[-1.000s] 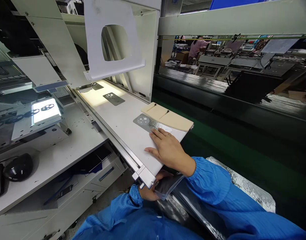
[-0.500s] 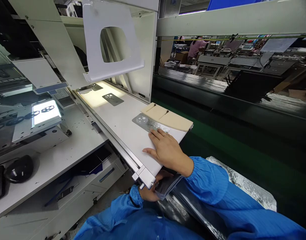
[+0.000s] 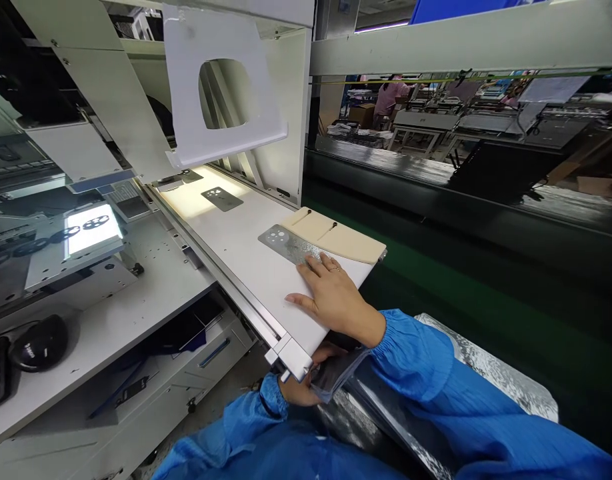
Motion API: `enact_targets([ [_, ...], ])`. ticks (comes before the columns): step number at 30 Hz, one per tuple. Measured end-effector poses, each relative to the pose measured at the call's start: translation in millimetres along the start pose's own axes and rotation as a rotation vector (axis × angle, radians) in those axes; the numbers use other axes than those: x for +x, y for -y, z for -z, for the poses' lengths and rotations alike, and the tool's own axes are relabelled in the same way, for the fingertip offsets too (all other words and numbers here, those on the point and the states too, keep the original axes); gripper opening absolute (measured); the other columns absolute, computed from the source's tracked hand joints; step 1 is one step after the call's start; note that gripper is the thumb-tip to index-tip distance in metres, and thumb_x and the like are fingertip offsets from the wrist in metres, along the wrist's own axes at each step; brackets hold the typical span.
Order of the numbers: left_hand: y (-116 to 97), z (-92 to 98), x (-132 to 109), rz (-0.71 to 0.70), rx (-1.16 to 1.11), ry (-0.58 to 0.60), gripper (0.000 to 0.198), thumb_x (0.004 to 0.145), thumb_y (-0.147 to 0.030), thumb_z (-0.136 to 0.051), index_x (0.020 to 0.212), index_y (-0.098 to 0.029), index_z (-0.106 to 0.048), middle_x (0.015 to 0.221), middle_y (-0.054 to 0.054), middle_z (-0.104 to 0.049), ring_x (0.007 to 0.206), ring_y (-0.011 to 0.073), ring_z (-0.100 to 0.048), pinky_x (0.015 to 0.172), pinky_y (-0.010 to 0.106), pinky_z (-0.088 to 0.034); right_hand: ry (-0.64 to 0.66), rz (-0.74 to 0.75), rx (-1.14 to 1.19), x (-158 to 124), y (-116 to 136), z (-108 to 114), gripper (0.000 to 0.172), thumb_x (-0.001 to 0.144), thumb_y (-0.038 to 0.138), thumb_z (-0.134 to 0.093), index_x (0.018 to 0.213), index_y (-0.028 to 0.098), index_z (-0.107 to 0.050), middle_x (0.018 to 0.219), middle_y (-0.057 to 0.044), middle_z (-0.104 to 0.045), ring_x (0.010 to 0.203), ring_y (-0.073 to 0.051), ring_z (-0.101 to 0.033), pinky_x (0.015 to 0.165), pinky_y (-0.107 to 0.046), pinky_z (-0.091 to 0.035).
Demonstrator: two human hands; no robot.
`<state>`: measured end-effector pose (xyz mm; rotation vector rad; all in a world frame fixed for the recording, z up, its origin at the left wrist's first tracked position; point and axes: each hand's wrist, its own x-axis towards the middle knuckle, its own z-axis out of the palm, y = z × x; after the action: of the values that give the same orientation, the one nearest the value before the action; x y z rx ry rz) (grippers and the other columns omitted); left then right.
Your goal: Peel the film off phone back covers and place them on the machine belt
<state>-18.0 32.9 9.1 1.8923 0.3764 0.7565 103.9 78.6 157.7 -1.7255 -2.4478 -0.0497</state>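
My right hand [image 3: 336, 300] lies palm down over the near end of a white conveyor belt [image 3: 226, 250], fingers outstretched and thumb apart. Its fingertips are at the near end of a thin grey phone-back sheet [image 3: 282, 241] with round camera holes and a shiny patterned part. Below the conveyor's end, my left hand [image 3: 300, 392] grips a stack of dark, glossy thin sheets [image 3: 336, 373]; its fingers are partly hidden by the conveyor and the stack. Farther along the belt lies another grey sheet [image 3: 222, 199] with camera holes.
A cream guide plate [image 3: 336, 233] with a curved edge borders the belt on the right. A white machine cover [image 3: 226, 143] overhangs the lit far end. To the left are a lit screen [image 3: 93, 228] and a black mouse [image 3: 40, 343]. A person in pink [image 3: 389, 97] is in the background.
Both grey sheets on the belt have shifted slightly away from me, toward the lit end. The near sheet has slid partly out from under my right fingers. My left hand stays on the stack.
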Motion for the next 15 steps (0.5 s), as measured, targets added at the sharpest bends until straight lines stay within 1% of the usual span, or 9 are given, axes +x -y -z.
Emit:
enact_targets([
  [3,1,-0.1,-1,0.005,0.017,0.008,0.065,0.069,-0.051,-0.064,0.124,-0.018,-0.052,0.117,0.014,-0.061,0.108,0.0332,-0.058,0.096,0.045,-0.047,0.023,-0.011,-0.004,0,2,2,0.077,0.090,0.068,-0.037,0.139,0.010,-0.044,0.144,-0.017,-0.037,0.133,-0.041,-0.029,0.111,-0.053,-0.025],
  [6,5,-0.2,-4,-0.007,0.027,-0.011,0.068,0.069,-0.052,-0.064,0.126,-0.019,-0.050,0.118,0.013,-0.060,0.110,0.0335,-0.057,0.098,0.045,-0.046,0.026,-0.022,-0.012,-1,5,3,0.076,0.090,0.068,-0.038,0.139,0.011,-0.045,0.144,-0.016,-0.038,0.133,-0.040,-0.030,0.111,-0.053,-0.026],
  [9,7,0.0,-5,-0.037,0.002,-0.016,0.063,0.071,-0.049,-0.064,0.125,-0.019,-0.053,0.118,0.013,-0.061,0.111,0.0338,-0.057,0.099,0.046,-0.045,0.022,-0.021,-0.017,-1,6,4,0.076,0.089,0.068,-0.037,0.139,0.011,-0.045,0.144,-0.016,-0.038,0.132,-0.040,-0.032,0.110,-0.053,-0.026],
  [11,5,0.8,-4,-0.032,-0.012,-0.008,0.062,0.071,-0.049,-0.064,0.124,-0.019,-0.054,0.117,0.014,-0.062,0.111,0.0339,-0.057,0.099,0.046,-0.045,0.021,-0.017,-0.020,-1,7,3,0.075,0.090,0.068,-0.036,0.139,0.011,-0.045,0.144,-0.015,-0.038,0.132,-0.039,-0.031,0.111,-0.053,-0.026],
  [15,-9,4.7,1,-0.038,-0.006,0.008,0.063,0.072,-0.051,-0.061,0.126,-0.019,-0.053,0.115,0.014,-0.062,0.108,0.0328,-0.059,0.096,0.047,-0.048,0.025,-0.006,-0.025,0,9,3,0.076,0.090,0.068,-0.034,0.139,0.012,-0.044,0.144,-0.015,-0.038,0.133,-0.039,-0.031,0.111,-0.053,-0.025],
])
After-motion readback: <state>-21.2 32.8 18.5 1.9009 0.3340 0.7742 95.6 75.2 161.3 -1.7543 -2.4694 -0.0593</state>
